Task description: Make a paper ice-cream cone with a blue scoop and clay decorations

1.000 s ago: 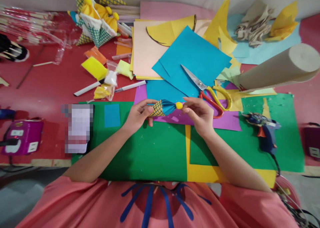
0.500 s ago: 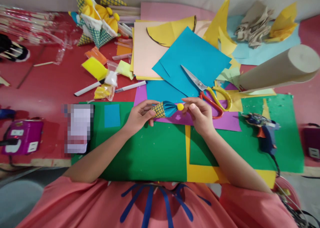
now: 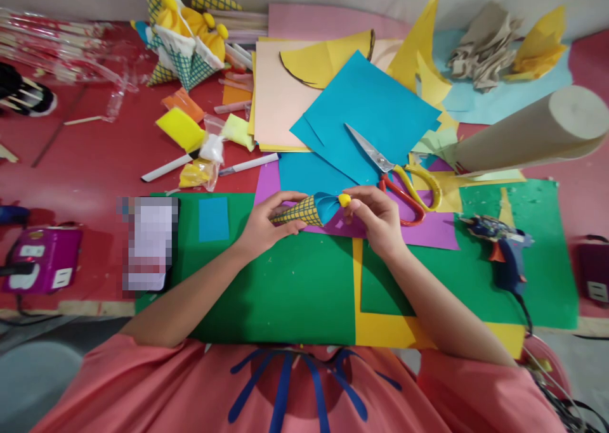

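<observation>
Paper cone, yellow-gridded with blue folds at its mouth, is held sideways just over the green sheet: left hand closed round its narrow end, right hand pinching the yellow ball at the blue end. Scissors lie just beyond; a glue gun rests further right

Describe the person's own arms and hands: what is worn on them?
The left hand and the right hand are bare: no gloves, and no ring, watch or bracelet shows. Both forearms are uncovered. Short coral-pink sleeves end near the elbows; the shirt's front carries dark blue stripes.
</observation>
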### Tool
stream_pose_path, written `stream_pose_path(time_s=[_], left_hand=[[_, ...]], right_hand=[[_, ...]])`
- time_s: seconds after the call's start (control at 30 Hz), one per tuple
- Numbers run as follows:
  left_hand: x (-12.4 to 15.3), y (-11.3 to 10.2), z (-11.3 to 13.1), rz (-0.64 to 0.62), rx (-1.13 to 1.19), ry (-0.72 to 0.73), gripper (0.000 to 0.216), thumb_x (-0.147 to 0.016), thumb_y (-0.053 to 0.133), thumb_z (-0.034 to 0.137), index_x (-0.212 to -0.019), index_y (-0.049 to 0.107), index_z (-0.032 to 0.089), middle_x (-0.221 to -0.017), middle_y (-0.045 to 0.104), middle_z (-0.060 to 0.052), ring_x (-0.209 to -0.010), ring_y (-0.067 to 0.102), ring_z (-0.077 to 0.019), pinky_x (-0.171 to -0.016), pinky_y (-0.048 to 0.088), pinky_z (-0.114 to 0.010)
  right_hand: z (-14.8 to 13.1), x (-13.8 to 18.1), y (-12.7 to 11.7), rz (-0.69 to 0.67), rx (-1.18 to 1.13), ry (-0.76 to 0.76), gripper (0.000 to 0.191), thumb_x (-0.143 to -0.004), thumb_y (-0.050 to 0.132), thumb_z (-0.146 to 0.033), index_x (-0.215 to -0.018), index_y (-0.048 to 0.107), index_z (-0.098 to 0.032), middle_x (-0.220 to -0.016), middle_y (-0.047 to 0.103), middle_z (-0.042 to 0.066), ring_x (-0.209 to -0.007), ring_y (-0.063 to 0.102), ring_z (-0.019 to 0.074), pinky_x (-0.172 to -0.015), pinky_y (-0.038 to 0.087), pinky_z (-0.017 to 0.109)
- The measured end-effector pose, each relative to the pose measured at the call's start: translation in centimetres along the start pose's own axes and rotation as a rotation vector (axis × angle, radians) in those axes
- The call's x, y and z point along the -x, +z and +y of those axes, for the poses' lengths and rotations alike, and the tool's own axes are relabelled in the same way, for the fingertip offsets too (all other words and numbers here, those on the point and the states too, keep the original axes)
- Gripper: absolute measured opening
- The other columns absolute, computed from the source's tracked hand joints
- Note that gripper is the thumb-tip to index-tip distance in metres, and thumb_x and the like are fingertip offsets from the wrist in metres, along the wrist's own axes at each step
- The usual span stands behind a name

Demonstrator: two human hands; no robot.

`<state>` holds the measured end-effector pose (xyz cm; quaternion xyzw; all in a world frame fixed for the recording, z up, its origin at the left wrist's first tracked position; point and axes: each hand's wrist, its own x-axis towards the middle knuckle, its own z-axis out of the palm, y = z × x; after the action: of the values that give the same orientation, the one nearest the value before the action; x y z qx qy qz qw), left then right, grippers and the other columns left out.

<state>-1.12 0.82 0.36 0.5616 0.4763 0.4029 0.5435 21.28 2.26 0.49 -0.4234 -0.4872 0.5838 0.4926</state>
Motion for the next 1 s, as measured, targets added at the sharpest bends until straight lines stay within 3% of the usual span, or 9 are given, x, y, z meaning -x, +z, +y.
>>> stream_pose_path(time_s=[0.17,0.37,0.47,0.6,0.87,1.0], left_hand=[[0.1,0.0,0.2,0.022,-0.082,0.020,0.045,-0.069,0.081,0.038,-0.107,0.066,0.020,-0.105,0.072,-0.006,-0.076,0.071,-0.0132,-0.058,0.057,-0.018],[0.1,0.0,0.0,0.009,-0.081,0.039,0.045,-0.072,0.078,0.040,-0.110,0.065,0.020,-0.106,0.071,-0.006,-0.072,0.070,-0.0124,-0.057,0.057,-0.018],[0.1,0.0,-0.1,0.022,-0.145,0.084,0.045,-0.073,0.077,0.043,-0.109,0.065,0.020,-0.105,0.072,-0.006,-0.079,0.071,-0.0146,-0.060,0.058,-0.020],[0.0,-0.1,-0.1,0.060,-0.283,0.199,0.042,-0.075,0.076,0.044,-0.108,0.064,0.021,-0.107,0.072,-0.005,-0.092,0.071,-0.0166,-0.075,0.059,-0.024],[0.2,-0.2,-1.0,-0.007,-0.349,0.405,0.042,-0.077,0.076,0.030,-0.116,0.061,0.025,-0.115,0.069,-0.006,-0.111,0.065,-0.0178,-0.092,0.055,-0.030],[0.2,-0.2,-1.0,-0.005,-0.368,0.420,0.044,-0.077,0.076,0.028,-0.118,0.060,0.025,-0.115,0.069,-0.006,-0.111,0.065,-0.0176,-0.093,0.055,-0.030]], right_hand=[[0.1,0.2,0.2,0.060,0.059,-0.070,0.017,-0.081,0.073,-0.033,-0.096,0.073,-0.025,-0.076,0.072,-0.002,-0.057,0.062,0.0091,-0.055,0.052,0.023],[0.3,0.5,-0.1,0.088,0.201,-0.159,0.014,-0.083,0.071,-0.035,-0.091,0.074,-0.024,-0.091,0.075,0.003,-0.081,0.071,0.0170,-0.075,0.058,0.032],[0.2,0.5,-0.1,0.076,0.219,-0.164,0.019,-0.086,0.067,-0.040,-0.095,0.073,-0.024,-0.088,0.075,0.003,-0.074,0.069,0.0157,-0.071,0.058,0.032],[-0.1,0.3,0.1,0.052,0.160,-0.112,0.032,-0.086,0.064,-0.048,-0.108,0.067,-0.024,-0.076,0.069,0.000,-0.059,0.062,0.0116,-0.060,0.054,0.028],[-0.2,0.3,0.1,-0.007,0.133,-0.011,0.025,-0.084,0.067,-0.046,-0.093,0.071,-0.023,-0.080,0.069,0.001,-0.064,0.062,0.0132,-0.063,0.053,0.029],[-0.2,0.2,0.2,-0.059,0.086,-0.008,0.029,-0.087,0.064,-0.046,-0.106,0.067,-0.024,-0.073,0.065,-0.002,-0.063,0.062,0.0123,-0.064,0.054,0.028]])
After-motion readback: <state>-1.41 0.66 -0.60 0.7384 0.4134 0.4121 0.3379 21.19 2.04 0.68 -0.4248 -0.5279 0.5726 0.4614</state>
